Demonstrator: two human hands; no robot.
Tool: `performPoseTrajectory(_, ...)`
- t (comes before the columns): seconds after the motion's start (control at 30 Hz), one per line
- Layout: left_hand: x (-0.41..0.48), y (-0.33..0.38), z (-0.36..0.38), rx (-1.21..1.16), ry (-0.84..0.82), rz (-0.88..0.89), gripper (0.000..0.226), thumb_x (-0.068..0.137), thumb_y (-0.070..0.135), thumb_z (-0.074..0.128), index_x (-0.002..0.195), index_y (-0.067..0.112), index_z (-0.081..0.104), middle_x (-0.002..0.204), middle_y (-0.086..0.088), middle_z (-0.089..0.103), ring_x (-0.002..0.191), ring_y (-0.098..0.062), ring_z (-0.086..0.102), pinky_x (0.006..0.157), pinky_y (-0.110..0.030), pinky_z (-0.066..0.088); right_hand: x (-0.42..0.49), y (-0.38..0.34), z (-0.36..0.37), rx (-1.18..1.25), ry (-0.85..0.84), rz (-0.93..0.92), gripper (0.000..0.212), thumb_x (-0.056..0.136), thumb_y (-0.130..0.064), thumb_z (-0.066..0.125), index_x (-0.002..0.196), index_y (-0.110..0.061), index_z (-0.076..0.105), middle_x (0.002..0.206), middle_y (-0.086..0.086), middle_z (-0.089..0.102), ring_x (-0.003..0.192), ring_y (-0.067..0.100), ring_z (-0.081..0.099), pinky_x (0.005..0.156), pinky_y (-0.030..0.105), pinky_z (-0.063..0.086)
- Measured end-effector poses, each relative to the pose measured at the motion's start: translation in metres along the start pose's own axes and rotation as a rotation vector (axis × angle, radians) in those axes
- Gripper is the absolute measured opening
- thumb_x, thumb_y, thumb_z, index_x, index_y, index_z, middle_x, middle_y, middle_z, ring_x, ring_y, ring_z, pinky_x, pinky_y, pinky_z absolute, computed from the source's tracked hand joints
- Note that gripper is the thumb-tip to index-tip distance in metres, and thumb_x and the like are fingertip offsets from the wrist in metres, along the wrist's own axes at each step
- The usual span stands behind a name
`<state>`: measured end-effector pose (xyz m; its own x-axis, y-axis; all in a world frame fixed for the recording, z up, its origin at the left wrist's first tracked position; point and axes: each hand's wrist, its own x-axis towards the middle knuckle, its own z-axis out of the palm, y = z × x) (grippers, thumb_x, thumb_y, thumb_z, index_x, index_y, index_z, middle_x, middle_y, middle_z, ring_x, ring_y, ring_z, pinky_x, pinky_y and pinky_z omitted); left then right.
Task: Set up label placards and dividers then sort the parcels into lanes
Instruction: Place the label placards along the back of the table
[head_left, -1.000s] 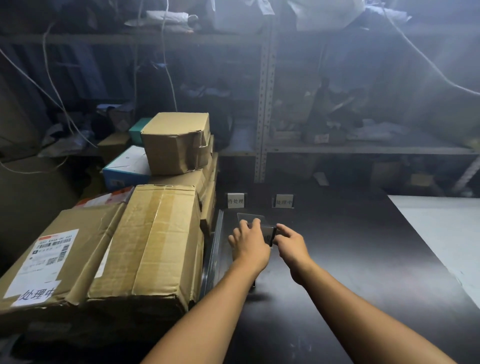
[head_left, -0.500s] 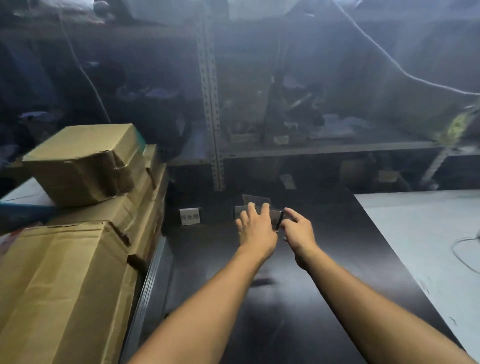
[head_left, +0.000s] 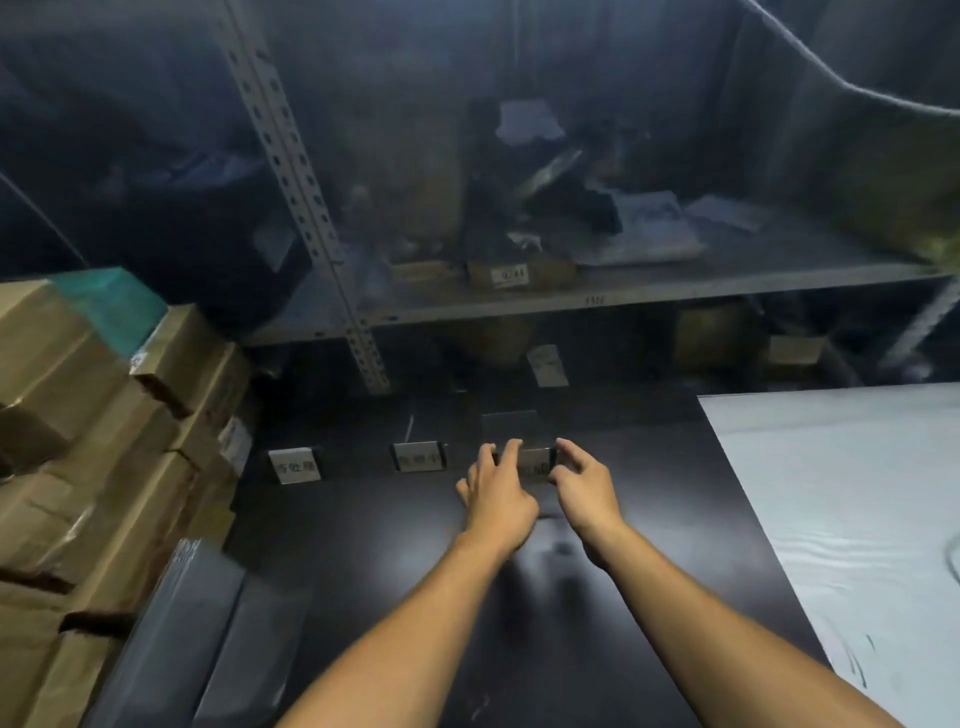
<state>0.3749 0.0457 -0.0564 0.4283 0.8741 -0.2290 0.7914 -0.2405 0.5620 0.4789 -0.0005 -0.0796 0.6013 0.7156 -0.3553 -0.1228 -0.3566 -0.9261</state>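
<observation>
- Hands were at the far edge of the dark table, both on the third placard. The left hand had fingers curled over its left edge; the right hand pinched its right edge with thumb and fingertips.
- Placard position: standing near the back of the table, in line with the first placard and the second placard to its left. Its print was too blurred to read.
- Whether its base sat flat on the table or hung just above, I couldn't tell — the fingers covered it.
- Risk one: a light stand like that probably tips backward if let go while tilted, or skids on the glossy surface.
- Risk two: uneven spacing from the second placard would squeeze a lane too narrow for bigger boxes.
- Parcels sat stacked at the left, unsorted; clear dividers lay flat beside them, touching the stack — a careless elbow could shove those sheets off.
</observation>
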Motion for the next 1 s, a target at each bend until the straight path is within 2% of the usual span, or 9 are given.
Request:
performPoseTrajectory(0.07, 0.012, -0.002, 0.010, -0.023, -0.019, -0.039, 0.076, 0.085, 0.002, 0.047, 0.153, 0.030, 0.029, 0.157, -0.003, 0.023, 0.139, -0.028, 0.030, 0.112, -0.033, 0.021, 0.016, 0.009, -0.003, 0.005, -0.019, 0.026, 0.055, 0.095, 0.000, 0.050, 0.147, -0.016, 0.052, 0.145, 0.004, 0.058, 0.130, 0.018, 0.055, 0.111, 0.035, 0.046)
performPoseTrajectory(0.13, 0.023, -0.003, 0.021, -0.027, -0.025, -0.062, 0.075, 0.084, 0.003, 0.049, 0.152, 0.029, 0.032, 0.153, -0.002, 0.029, 0.136, -0.027, 0.035, 0.110, -0.032, 0.023, 0.029, 0.016, -0.005, 0.001, -0.032, 0.047, 0.053, 0.096, 0.000, 0.049, 0.146, -0.017, 0.053, 0.142, 0.005, 0.060, 0.123, 0.018, 0.059, 0.107, 0.042, 0.050)
performPoseTrajectory(0.27, 0.044, -0.009, 0.040, -0.076, -0.046, -0.092, 0.071, 0.085, 0.002, 0.045, 0.150, 0.031, 0.037, 0.150, 0.006, 0.032, 0.125, -0.029, 0.042, 0.102, -0.026, 0.029, 0.049, 0.025, -0.008, -0.032, -0.048, 0.071, 0.053, 0.097, -0.004, 0.049, 0.148, -0.020, 0.050, 0.143, 0.000, 0.059, 0.095, 0.016, 0.068, 0.073, 0.031, 0.054)
performPoseTrajectory(0.43, 0.069, -0.010, 0.054, -0.105, -0.051, -0.085, 0.073, 0.086, 0.000, 0.043, 0.151, 0.032, 0.037, 0.159, 0.013, 0.022, 0.130, -0.032, 0.041, 0.103, -0.025, 0.028, 0.069, 0.029, -0.014, -0.058, -0.040, 0.062, 0.055, 0.096, 0.000, 0.051, 0.148, -0.018, 0.050, 0.144, 0.000, 0.058, 0.089, -0.003, 0.059, 0.068, 0.009, 0.047)
performPoseTrajectory(0.63, 0.090, -0.012, 0.053, -0.109, -0.031, -0.078, 0.071, 0.086, 0.000, 0.045, 0.149, 0.032, 0.039, 0.161, 0.010, 0.020, 0.136, -0.029, 0.039, 0.101, -0.023, 0.023, 0.083, 0.025, -0.010, -0.075, -0.070, 0.051, 0.058, 0.095, 0.001, 0.051, 0.149, -0.020, 0.048, 0.143, -0.004, 0.057, 0.089, -0.005, 0.060, 0.073, 0.008, 0.049)
performPoseTrajectory(0.77, 0.095, -0.018, 0.051, -0.072, -0.032, -0.076, 0.073, 0.085, -0.001, 0.045, 0.149, 0.034, 0.038, 0.161, 0.009, 0.020, 0.139, -0.027, 0.036, 0.102, -0.024, 0.023, 0.084, 0.019, -0.010, -0.118, -0.097, 0.048, 0.060, 0.095, 0.000, 0.050, 0.151, -0.022, 0.046, 0.143, -0.003, 0.058, 0.097, 0.000, 0.064, 0.084, 0.020, 0.053)
performPoseTrajectory(0.87, 0.095, -0.021, 0.048, -0.039, -0.051, -0.056, 0.075, 0.084, 0.001, 0.046, 0.150, 0.035, 0.035, 0.161, 0.007, 0.021, 0.142, -0.025, 0.034, 0.110, -0.032, 0.025, 0.083, 0.015, -0.013, -0.245, -0.105, 0.017, 0.060, 0.097, -0.006, 0.050, 0.153, -0.027, 0.043, 0.139, -0.001, 0.060, 0.084, 0.005, 0.062, 0.078, 0.026, 0.053)
performPoseTrajectory(0.97, 0.089, -0.020, 0.040, 0.097, -0.019, -0.043, 0.077, 0.085, 0.003, 0.049, 0.154, 0.028, 0.026, 0.157, 0.004, 0.025, 0.140, -0.024, 0.035, 0.114, -0.039, 0.027, 0.079, 0.011, -0.021, -0.459, -0.104, -0.024, 0.058, 0.098, -0.016, 0.047, 0.153, -0.032, 0.040, 0.114, 0.003, 0.069, 0.087, 0.022, 0.067, 0.081, 0.040, 0.058)
performPoseTrajectory(1.0, 0.085, -0.020, 0.036, 0.175, -0.001, -0.041, 0.076, 0.086, 0.006, 0.050, 0.155, 0.027, 0.025, 0.157, 0.002, 0.025, 0.138, -0.026, 0.035, 0.114, -0.041, 0.026, 0.075, 0.007, -0.024, -0.580, -0.109, -0.046, 0.058, 0.098, -0.019, 0.046, 0.154, -0.032, 0.038, 0.112, 0.003, 0.070, 0.093, 0.026, 0.067, 0.081, 0.040, 0.057)
